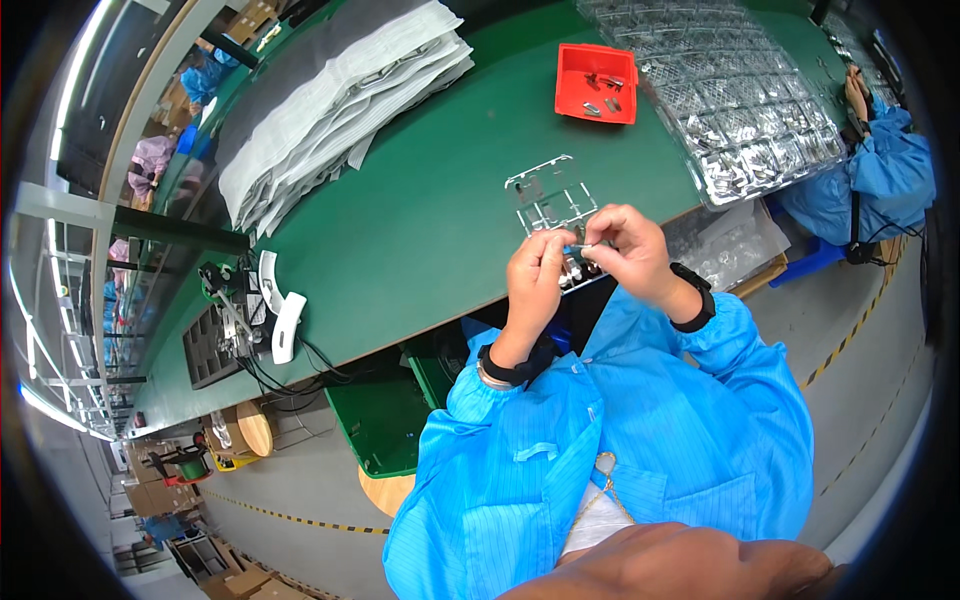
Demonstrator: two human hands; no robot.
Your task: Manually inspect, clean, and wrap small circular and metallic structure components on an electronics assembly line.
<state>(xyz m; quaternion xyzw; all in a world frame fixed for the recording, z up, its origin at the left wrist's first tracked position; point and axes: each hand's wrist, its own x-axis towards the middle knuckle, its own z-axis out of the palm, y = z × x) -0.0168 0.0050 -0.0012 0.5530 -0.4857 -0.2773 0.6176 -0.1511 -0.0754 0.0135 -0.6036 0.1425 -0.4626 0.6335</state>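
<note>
My left hand (539,272) and my right hand (632,251) meet over the near edge of the green workbench (430,210). Thumb and fingertips of each are pinched together on a small part (580,246), too small to name. Just beyond and partly beneath my fingers lies a thin metal frame (553,200) with open cells and a silvery outline. My hands cover its near end, where small shiny and dark pieces show. Both wrists wear dark bands.
A red bin (597,84) with a few small metal pieces stands beyond the frame. Stacked clear trays (735,120) of shiny parts fill the right. Far left lies a pile of white sheets (340,110); nearer sits a tool stand (235,310). Another person's blue sleeve (870,170) is at right.
</note>
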